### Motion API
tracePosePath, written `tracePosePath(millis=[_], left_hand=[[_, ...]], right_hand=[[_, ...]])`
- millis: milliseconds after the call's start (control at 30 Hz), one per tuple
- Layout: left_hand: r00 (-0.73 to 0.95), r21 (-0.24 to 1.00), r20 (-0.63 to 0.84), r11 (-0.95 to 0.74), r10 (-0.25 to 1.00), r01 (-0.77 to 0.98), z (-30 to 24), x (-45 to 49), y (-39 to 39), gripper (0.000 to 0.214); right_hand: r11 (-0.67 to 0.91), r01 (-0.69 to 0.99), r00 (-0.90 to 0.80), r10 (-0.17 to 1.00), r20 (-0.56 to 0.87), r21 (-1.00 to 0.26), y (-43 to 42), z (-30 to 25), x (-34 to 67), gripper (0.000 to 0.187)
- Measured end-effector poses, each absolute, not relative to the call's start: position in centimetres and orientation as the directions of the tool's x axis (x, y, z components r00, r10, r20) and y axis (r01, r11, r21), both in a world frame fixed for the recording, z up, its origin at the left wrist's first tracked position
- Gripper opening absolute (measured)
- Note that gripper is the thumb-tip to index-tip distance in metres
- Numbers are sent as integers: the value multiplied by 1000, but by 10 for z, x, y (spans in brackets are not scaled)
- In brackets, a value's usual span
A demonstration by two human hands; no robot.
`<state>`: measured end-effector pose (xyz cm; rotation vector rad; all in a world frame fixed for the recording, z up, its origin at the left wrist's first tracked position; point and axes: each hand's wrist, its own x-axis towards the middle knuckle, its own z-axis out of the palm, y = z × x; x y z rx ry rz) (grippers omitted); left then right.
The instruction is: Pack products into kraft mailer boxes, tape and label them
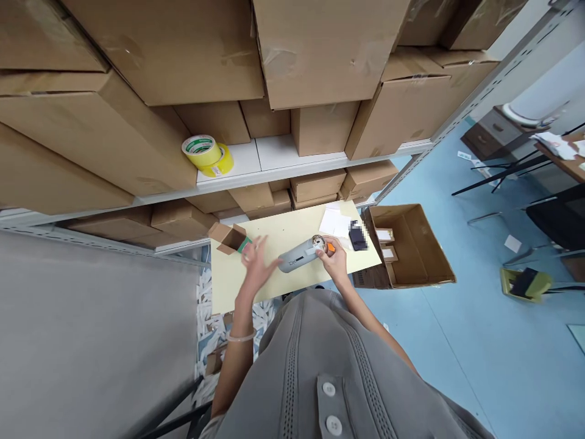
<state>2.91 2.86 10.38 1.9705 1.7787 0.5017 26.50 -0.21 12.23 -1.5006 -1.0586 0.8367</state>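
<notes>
A grey cylindrical bottle (298, 256) with dark lettering and a shiny metallic top lies slanted over the cream tabletop (269, 228). My right hand (334, 259) is closed around its top end. Something small and orange (330, 247) shows by those fingers; its kind is unclear. My left hand (256, 263) has its fingers spread, slightly blurred, with the thumb close to the bottle's base. Whether that thumb touches the base I cannot tell. Just beyond the left hand is a small cardboard box (225, 236) with open flaps, beside a green item (244, 244) partly hidden by my fingers.
White papers (334, 221) and a dark pixelated object (358, 236) lie at the table's right end. A large open carton (418, 244) with small boxes stands right of it. Tape rolls (208, 155) sit on the shelf (278, 152) among cardboard boxes. Paper scraps (208, 341) cover the floor lower left.
</notes>
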Motion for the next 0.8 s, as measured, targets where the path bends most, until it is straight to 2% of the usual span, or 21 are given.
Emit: tracePosePath(millis=[67, 167, 267, 333, 433, 533, 633, 733, 800], left_hand=[[347, 567, -23, -274, 938, 777, 111, 60, 15, 78], [377, 578, 26, -322, 926, 750, 119, 91, 6, 71], [283, 640, 53, -250, 958, 726, 127, 99, 7, 62], [186, 746, 9, -130, 983, 653, 134, 98, 10, 61], [80, 931, -124, 88, 989, 353, 145, 98, 13, 60], [43, 979, -205, 204, 978, 26, 158, 102, 14, 60], [76, 971, -234, 237, 969, -41, 170, 102, 13, 63], [224, 977, -193, 209, 955, -47, 181, 96, 13, 68], [322, 974, -134, 184, 937, -132, 187, 91, 18, 73]], right_hand=[[-41, 172, 370, 929, 25, -984, -2, 125, 263, 37], [-65, 137, 362, 932, -11, -988, -1, 127, 264, 40], [-88, 54, 283, 957, -69, -995, 1, 130, 268, 47], [-77, -42, 198, 977, -83, -996, 2, 133, 269, 52], [-92, -152, 56, 993, -102, -984, -2, 138, 265, 56], [-209, -235, -144, 973, -179, -949, -12, 144, 255, 60], [-323, -366, -348, 917, -194, -873, -23, 150, 248, 65], [-378, -451, -460, 875, -152, -808, -28, 157, 248, 67], [-431, -497, -532, 837, -128, -753, -28, 159, 251, 66]])
